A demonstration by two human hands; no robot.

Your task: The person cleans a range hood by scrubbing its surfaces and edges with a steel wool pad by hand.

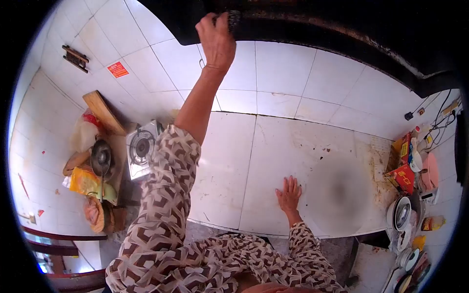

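Raised high, my left hand (216, 43) has its fingers closed round a dark wiry scrubber (234, 18), which is against the lower edge of a black range hood (303, 24). The scrubber is partly hidden by the fingers and hard to tell from the dark hood. My right hand (289, 194) lies flat on the white countertop (220, 171) with its fingers spread, holding nothing.
At left are a gas stove (141, 142), a black pan (101, 156), a wooden board (104, 112) and bags. Red boxes (401, 178), bowls (402, 213), a pink basin (430, 171) and cables line the right side. Dark crumbs dot the countertop.
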